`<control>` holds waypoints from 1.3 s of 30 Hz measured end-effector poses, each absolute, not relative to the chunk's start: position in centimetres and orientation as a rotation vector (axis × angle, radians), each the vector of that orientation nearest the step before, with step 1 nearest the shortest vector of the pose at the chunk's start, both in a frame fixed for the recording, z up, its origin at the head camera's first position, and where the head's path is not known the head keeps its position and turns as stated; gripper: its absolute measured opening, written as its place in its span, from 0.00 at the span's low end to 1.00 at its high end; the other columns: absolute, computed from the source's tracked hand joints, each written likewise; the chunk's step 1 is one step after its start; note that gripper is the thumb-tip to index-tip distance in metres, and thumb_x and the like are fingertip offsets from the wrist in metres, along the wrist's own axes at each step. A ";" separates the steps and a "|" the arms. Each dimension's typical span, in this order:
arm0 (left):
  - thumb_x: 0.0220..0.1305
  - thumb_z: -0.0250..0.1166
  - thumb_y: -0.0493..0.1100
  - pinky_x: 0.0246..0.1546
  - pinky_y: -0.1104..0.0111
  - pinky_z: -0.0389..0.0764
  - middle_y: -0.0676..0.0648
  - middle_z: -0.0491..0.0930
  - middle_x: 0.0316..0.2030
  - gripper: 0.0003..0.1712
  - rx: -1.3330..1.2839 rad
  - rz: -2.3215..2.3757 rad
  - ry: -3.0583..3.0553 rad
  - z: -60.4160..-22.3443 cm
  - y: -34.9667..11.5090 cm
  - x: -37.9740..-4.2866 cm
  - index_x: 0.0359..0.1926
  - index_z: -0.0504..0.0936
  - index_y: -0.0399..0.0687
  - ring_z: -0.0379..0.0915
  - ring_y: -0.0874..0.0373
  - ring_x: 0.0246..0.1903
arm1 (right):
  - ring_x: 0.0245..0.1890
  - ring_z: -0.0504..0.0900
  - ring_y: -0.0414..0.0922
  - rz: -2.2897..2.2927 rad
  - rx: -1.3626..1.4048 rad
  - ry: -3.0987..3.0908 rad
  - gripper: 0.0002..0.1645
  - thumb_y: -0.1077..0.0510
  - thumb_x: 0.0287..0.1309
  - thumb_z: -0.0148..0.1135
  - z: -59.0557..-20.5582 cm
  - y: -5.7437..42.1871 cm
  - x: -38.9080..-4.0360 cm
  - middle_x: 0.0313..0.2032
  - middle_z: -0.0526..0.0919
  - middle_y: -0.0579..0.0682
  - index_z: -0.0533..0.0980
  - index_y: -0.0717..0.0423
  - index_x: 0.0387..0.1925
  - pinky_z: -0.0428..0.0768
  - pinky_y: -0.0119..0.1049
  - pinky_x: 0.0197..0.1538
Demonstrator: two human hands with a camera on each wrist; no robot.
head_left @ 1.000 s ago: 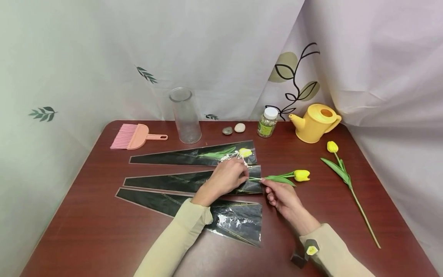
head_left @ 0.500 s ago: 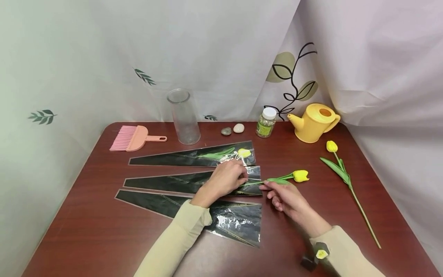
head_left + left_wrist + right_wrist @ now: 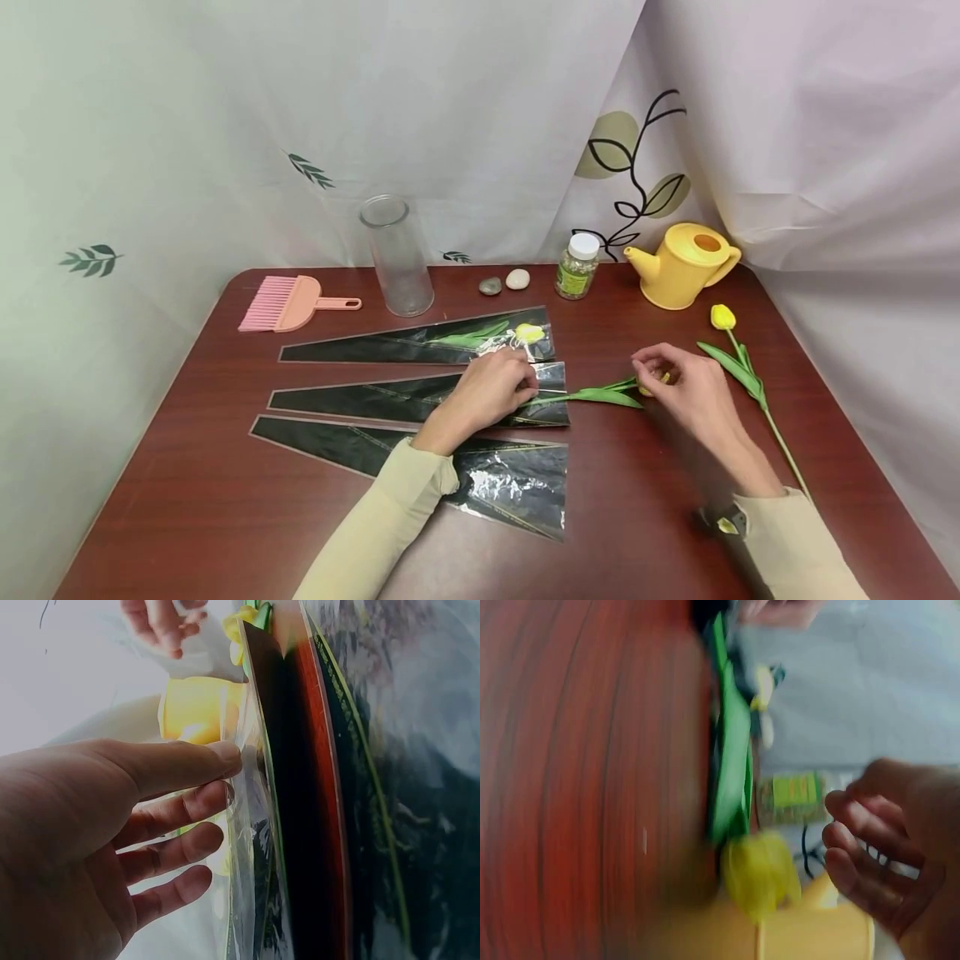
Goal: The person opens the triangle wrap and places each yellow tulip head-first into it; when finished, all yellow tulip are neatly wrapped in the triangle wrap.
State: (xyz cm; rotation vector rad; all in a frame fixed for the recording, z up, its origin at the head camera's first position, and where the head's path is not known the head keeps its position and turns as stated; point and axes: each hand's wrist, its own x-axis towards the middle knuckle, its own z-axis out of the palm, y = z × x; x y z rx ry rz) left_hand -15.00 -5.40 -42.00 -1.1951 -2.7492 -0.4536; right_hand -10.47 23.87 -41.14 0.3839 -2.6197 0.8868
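Note:
Three black-and-clear tapered flower sleeves lie on the table: a back sleeve (image 3: 360,346) with a yellow tulip inside, a middle sleeve (image 3: 352,398) and a front sleeve (image 3: 517,492). At the wide mouth of the middle one, my left hand (image 3: 491,387) pinches its clear film between thumb and forefinger. A second yellow tulip (image 3: 609,397) has its stem end in that mouth, while its leaves and bloom lie outside to the right. Over the bloom (image 3: 759,874) hovers my right hand (image 3: 697,396), fingers loosely curled with nothing in them; it partly covers the bloom in the head view.
Another yellow tulip (image 3: 742,371) lies at the right. Along the back are a pink brush (image 3: 296,304), a glass vase (image 3: 401,267), a grey stone (image 3: 491,286), a white stone (image 3: 517,278), a lidded jar (image 3: 576,271) and a yellow watering can (image 3: 678,271).
My right hand has let go of the tulip's stem and moved right, up to the bloom. The stem end has slid slightly within the middle sleeve's mouth. My left hand has stayed in place.

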 end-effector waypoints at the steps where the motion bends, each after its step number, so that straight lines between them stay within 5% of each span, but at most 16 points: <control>1: 0.61 0.70 0.48 0.36 0.67 0.78 0.59 0.78 0.33 0.02 -1.195 -0.456 -2.751 -42.0 -5.4 -15.0 0.32 0.88 0.59 0.75 0.62 0.36 | 0.27 0.78 0.40 0.765 0.471 -2.597 0.07 0.61 0.51 0.73 -41.3 24.2 -10.7 0.27 0.82 0.39 0.84 0.49 0.34 0.70 0.26 0.29; 9: 0.61 0.71 0.48 0.35 0.68 0.78 0.59 0.77 0.33 0.02 -1.195 -0.459 -2.756 -42.0 -5.4 -15.1 0.31 0.88 0.59 0.75 0.62 0.36 | 0.38 0.74 0.43 0.447 0.929 -2.556 0.08 0.62 0.42 0.75 -42.3 25.7 -11.9 0.33 0.81 0.43 0.83 0.52 0.28 0.70 0.39 0.40; 39: 0.62 0.69 0.48 0.36 0.68 0.78 0.60 0.78 0.34 0.03 -1.195 -0.426 -2.766 -42.1 -5.3 -15.2 0.33 0.88 0.60 0.75 0.63 0.37 | 0.34 0.75 0.42 0.462 1.113 -2.568 0.10 0.66 0.40 0.77 -43.4 25.7 -13.2 0.28 0.81 0.42 0.82 0.53 0.27 0.74 0.41 0.37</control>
